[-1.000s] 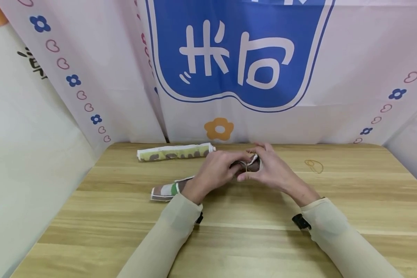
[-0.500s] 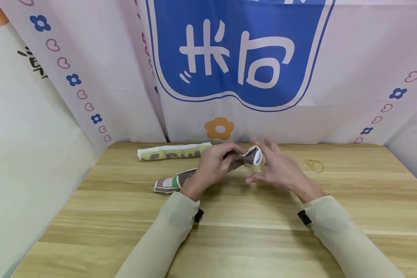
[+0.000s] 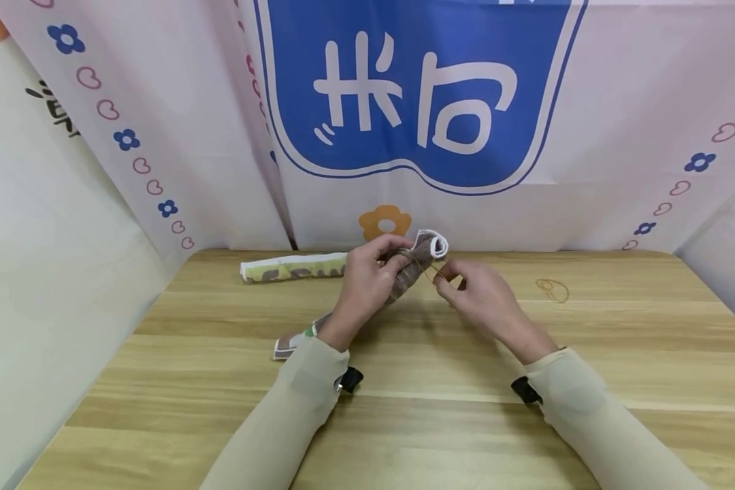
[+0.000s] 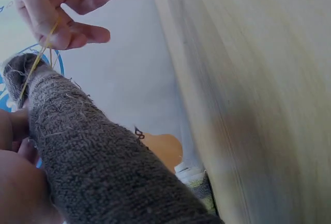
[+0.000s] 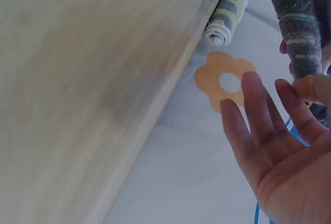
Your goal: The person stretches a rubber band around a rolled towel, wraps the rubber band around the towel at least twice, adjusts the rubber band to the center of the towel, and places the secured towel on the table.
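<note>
From my end I see 1 table (image 3: 441, 422), near edge cut off, w/ 2 rolled towels: brown towel (image 3: 407, 278), held aslant over it, mid-part hidden behind L hand & wrist; yellow towel (image 3: 294, 268) lying at back, R end covered. 2 hands: L hand (image 3: 367, 279) grips brown towel nr upper end; R hand (image 3: 484, 296) pinches stretched band (image 4: 40, 57), its no. of turns unclear. 1 loose band (image 3: 549, 290) on table, R side.
</note>
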A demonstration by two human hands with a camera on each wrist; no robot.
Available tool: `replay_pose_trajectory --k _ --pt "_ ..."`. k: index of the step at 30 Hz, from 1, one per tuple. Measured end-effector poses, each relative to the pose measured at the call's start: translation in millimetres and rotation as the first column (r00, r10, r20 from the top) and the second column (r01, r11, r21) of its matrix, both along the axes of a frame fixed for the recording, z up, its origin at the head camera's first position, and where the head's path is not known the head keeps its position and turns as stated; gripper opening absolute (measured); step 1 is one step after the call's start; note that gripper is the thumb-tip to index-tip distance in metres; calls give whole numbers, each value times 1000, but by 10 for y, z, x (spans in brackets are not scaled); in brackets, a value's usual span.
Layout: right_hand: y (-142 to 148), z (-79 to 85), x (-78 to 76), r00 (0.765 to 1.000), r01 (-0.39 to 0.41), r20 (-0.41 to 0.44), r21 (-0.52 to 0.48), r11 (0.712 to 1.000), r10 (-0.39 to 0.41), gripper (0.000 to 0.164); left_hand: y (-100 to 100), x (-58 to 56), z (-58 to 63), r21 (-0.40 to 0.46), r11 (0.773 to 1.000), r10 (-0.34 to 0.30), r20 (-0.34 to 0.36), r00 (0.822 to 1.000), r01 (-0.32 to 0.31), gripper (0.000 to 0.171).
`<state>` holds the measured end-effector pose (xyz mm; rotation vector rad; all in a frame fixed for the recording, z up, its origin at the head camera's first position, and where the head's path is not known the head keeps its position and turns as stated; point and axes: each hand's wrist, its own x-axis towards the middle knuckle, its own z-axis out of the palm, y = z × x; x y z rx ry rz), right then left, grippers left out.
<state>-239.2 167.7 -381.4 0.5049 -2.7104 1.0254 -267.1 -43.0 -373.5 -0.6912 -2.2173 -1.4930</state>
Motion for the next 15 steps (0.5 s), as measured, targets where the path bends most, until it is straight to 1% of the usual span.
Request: replay_pose_trajectory --k 2,5,8,10,13,15 --pt "-27 -2 18 1000 0 -29 -4 1000 0 16 2 7 -3 0 1000 25 27 999 -25 15" --pt "-63 -8 44 998 -12 -59 -18 1000 11 20 4 15 -9 1 999 45 54 997 -46 15" --pt "-94 -7 69 995 -16 -94 -25 1000 13 22 9 6 -7 -4 998 60 55 997 -60 16" --pt "-113 3 86 991 -20 -132 -23 1000 16 24 12 -1 3 -11 998 66 45 997 -65 16" --pt "-143 3 102 974 -52 -219 2 999 51 24 9 -7 16 -22 996 84 30 996 -83 16" --pt "-158 -12 115 951 -79 -297 25 997 83 21 6 -6 16 -27 995 95 25 995 -94 16"
